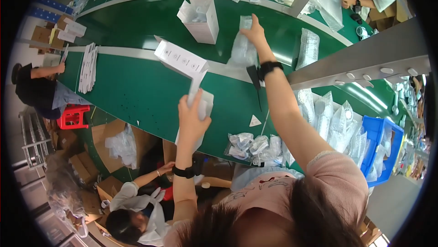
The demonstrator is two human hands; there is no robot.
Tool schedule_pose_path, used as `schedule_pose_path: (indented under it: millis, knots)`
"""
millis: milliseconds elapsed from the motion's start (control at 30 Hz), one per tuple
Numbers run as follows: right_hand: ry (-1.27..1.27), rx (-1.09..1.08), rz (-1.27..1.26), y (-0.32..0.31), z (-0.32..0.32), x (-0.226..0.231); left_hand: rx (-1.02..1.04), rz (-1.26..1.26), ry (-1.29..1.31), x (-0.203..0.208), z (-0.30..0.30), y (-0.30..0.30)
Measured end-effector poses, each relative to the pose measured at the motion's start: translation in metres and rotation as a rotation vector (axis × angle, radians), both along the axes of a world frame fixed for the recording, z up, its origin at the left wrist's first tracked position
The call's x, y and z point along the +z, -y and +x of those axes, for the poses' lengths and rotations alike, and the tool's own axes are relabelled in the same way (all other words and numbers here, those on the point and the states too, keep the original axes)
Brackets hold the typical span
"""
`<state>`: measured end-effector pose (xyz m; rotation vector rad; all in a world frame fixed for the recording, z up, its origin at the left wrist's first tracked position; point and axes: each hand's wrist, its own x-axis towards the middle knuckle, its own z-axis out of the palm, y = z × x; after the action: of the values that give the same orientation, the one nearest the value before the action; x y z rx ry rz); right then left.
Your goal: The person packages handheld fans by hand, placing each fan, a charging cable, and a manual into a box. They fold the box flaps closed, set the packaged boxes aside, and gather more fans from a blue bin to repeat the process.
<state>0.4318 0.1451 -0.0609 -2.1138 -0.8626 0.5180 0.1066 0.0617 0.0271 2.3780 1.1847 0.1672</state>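
Note:
My left hand (192, 115) is closed around a white carton (182, 60) with small printed icons; it is tilted above the near green table, its flap open. Farther out, my right hand (254, 31) grips the upper end of a bubble-wrapped package (242, 50) over the green belt. What the wrap contains is too hazy to make out. To the left of that package, an open white box (200, 23) stands upright on the belt with something in transparent plastic inside. A black object with a thin cord (254, 77) is close to my right wrist.
Bagged parts (255, 146) lie along the near table edge, beside upright wrapped packages and a blue bin (383, 151). A metal post (360, 60) slants across the right. Another wrapped package (308, 48) lies on the belt. Folded cartons (88, 69) stand left. Other people work nearby.

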Motion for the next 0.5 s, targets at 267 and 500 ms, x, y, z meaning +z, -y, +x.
schedule_pose_path:
  millis: [267,500]
  knots:
    - [-1.102,-0.140,0.916,0.103,-0.110,0.148,0.124,0.072,0.497,0.033,0.002,0.041]
    - [-0.347,-0.123,0.924,0.147,-0.139,0.154,0.251,0.088,0.688,0.032,0.022,0.073]
